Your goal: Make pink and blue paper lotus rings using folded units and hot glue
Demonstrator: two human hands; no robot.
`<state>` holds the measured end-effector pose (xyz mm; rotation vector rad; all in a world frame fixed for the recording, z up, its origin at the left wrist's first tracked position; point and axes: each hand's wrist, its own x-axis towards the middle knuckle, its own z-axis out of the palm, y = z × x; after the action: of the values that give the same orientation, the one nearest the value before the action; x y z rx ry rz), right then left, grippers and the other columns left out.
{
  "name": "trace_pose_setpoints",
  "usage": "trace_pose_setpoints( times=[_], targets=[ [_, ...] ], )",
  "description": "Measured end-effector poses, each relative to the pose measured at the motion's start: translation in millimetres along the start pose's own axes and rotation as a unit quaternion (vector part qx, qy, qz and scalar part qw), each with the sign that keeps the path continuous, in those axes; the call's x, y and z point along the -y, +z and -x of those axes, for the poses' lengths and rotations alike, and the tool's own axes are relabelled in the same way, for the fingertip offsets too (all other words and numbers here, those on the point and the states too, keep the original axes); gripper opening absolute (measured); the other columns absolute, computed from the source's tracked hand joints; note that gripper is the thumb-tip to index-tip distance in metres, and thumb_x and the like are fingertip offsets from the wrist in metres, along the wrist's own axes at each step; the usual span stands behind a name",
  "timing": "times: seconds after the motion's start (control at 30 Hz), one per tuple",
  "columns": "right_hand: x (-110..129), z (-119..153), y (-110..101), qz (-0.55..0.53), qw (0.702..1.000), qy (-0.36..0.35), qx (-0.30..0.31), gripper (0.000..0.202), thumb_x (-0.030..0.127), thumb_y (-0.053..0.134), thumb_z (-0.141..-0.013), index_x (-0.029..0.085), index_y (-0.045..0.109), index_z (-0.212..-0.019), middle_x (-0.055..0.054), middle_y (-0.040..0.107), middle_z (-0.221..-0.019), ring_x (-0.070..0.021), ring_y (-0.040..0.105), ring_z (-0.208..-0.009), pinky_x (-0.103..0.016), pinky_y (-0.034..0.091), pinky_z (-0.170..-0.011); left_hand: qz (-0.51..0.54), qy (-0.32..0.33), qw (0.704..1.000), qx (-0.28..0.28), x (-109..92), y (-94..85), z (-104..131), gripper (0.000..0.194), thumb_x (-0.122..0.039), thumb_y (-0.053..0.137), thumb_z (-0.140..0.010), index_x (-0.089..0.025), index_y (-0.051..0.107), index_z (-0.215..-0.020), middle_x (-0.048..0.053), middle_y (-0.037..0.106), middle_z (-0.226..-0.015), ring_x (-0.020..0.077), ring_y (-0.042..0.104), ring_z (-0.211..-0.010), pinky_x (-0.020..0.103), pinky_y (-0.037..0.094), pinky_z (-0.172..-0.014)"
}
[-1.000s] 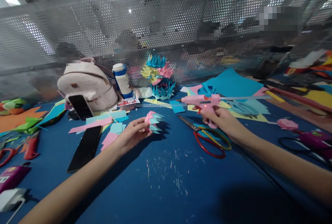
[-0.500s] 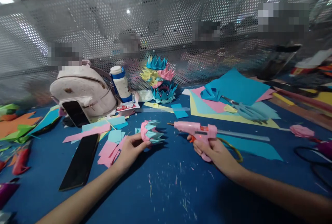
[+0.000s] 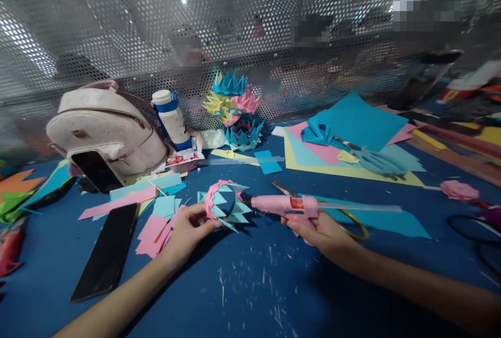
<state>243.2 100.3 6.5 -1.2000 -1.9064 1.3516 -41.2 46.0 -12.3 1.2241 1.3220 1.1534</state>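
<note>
Between its thumb and fingers, my left hand (image 3: 192,227) pinches the lower left edge of a pink and light-blue pointed paper ring (image 3: 214,202), whose opening faces partly toward me. My right hand (image 3: 319,231) is wrapped round the grip of a pink glue gun (image 3: 285,205). The gun points left, its nozzle at the right side of the ring; whether it touches the paper cannot be made out. A clear glue stick (image 3: 360,206) juts from the back of the gun. Behind stands a stack of blue, yellow and pink folded paper flowers (image 3: 246,102).
Two phones (image 3: 105,252), a backpack (image 3: 105,124) and a bottle (image 3: 172,121) are at the left. Pink paper pieces (image 3: 153,236) lie beside my left hand. Scissors (image 3: 371,159) rest on coloured sheets (image 3: 352,124) at the right; a yellow ring (image 3: 364,232) is behind my right hand.
The paper ring has turned so its opening shows more toward me. The glue gun has moved left and its nozzle is now at the ring. A metal blade shows behind the gun.
</note>
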Motion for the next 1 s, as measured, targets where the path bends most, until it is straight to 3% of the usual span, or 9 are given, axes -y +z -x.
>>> trace_pose_setpoints(
  times=[0.2,0.37,0.73,1.0],
  targets=[
    [0.9,0.8,1.4,0.026,1.0,-0.008,0.006,0.032,0.053,0.058,-0.081,0.022,0.065,-0.077,-0.001,0.052,-0.055,-0.0171,0.047,-0.052,-0.028,0.037,-0.047,0.006,0.0,1.0,0.014,-4.0,2.9,2.6,0.02,-0.031,0.081,-0.065,-0.017,0.068,-0.066,0.003,0.068,-0.068,0.0166,0.058,-0.064,0.033,0.046,-0.065],
    [0.3,-1.0,1.8,0.062,0.998,-0.02,0.007,0.04,0.055,0.052,-0.084,0.023,0.055,-0.06,-0.001,0.048,-0.05,-0.0167,0.046,-0.05,-0.029,0.04,-0.05,0.014,0.004,1.0,0.023,-2.6,2.6,2.9,0.02,-0.028,0.083,-0.064,-0.015,0.068,-0.065,0.003,0.069,-0.067,0.0156,0.059,-0.062,0.03,0.047,-0.061],
    [3.1,0.9,-0.1,0.144,0.988,-0.05,0.017,0.045,0.055,0.042,-0.09,0.021,0.056,-0.063,0.0,0.047,-0.05,-0.0165,0.047,-0.052,-0.028,0.042,-0.054,0.028,0.04,0.998,0.029,0.8,2.6,2.8,0.016,-0.025,0.083,-0.065,-0.014,0.071,-0.068,0.002,0.07,-0.065,0.0127,0.061,-0.059,0.024,0.049,-0.058],
    [-0.3,1.0,0.7,0.145,0.987,-0.062,0.014,0.042,0.052,0.043,-0.091,0.022,0.063,-0.069,-0.003,0.056,-0.057,-0.0226,0.059,-0.067,-0.033,0.05,-0.068,0.041,0.054,0.997,0.036,0.4,2.7,2.6,0.014,-0.023,0.083,-0.065,-0.016,0.073,-0.072,0.003,0.074,-0.07,0.0142,0.065,-0.063,0.026,0.053,-0.063]
  ],
)
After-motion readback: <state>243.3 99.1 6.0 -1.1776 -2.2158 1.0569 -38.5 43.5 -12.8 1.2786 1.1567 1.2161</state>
